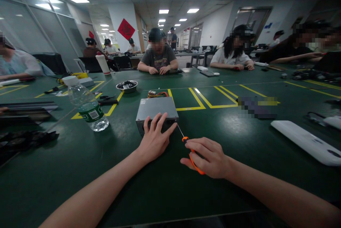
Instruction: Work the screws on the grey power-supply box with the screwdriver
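A grey metal computer power supply (157,106) lies on the green table, with a bundle of coloured wires (158,94) behind it. My left hand (156,134) rests on its near side with the fingers spread over the top edge. The thumb of that hand reaches the box's near right corner. In my right hand (206,157) is a screwdriver (185,139) with an orange and black handle, the fingers closed around it. Its thin shaft slants up and left, and its tip is at that same corner by my left thumb. Whether the tip sits in a screw cannot be made out.
Left of the box stands a clear water bottle (89,105). Behind are a metal bowl (127,86) of dark parts and a white cup (103,65). A white device (306,141) lies at the right. Yellow tape (201,98) marks the table (170,196). A person (160,55) sits opposite.
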A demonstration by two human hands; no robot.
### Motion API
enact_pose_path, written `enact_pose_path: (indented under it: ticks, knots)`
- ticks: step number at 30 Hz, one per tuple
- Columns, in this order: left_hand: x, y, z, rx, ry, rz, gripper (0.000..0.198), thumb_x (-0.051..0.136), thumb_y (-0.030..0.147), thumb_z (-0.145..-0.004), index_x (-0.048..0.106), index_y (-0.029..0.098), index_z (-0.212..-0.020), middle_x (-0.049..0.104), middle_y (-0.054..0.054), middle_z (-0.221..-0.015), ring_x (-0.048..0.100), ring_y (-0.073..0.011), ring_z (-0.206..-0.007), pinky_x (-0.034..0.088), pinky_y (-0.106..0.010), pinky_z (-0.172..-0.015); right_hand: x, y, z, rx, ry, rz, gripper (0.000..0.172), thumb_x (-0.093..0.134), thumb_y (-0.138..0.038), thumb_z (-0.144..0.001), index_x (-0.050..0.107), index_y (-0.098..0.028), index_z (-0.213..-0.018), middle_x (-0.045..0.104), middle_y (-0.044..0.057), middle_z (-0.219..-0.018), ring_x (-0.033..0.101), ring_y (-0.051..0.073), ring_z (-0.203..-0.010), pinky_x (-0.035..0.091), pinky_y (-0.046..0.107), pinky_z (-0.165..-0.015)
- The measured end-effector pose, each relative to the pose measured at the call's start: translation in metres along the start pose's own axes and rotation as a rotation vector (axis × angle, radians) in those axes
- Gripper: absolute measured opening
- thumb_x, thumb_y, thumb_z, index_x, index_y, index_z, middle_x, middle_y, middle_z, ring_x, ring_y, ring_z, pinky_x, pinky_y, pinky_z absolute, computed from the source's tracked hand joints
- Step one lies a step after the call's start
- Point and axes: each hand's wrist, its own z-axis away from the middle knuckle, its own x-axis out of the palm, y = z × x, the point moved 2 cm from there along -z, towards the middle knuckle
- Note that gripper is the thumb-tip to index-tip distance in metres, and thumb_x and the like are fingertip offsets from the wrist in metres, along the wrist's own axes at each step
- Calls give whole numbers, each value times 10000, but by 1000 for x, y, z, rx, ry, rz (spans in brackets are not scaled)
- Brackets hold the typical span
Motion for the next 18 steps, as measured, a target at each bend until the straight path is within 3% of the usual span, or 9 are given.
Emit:
enact_pose_path:
  ticks: [10,15,18]
  knots:
    - [4,4,0,39,-31,-123,510,526,235,-790,419,316,-1282,259,-135,-1432,215,-369,-1303,132,-615,-1004,-6,0,-9,134,-34,-33,139,605,-285,-788,550,-168,-737,590,48,-778,537,85,-600,443,189,-537]
    - [6,5,0,31,-37,-162,494,512,267,-806,416,308,-1289,263,-118,-1439,225,-373,-1297,145,-616,-1000,-7,-3,-7,209,-95,-146,226,538,-369,-806,546,-145,-832,583,97,-877,586,128,-732,468,190,-550]
    - [6,5,0,28,-34,-173,479,506,275,-811,428,296,-1283,269,-115,-1438,230,-374,-1294,145,-619,-1000,-7,-2,-4,193,-121,-154,248,477,-297,-796,517,-116,-961,575,137,-935,591,165,-822,481,209,-558]
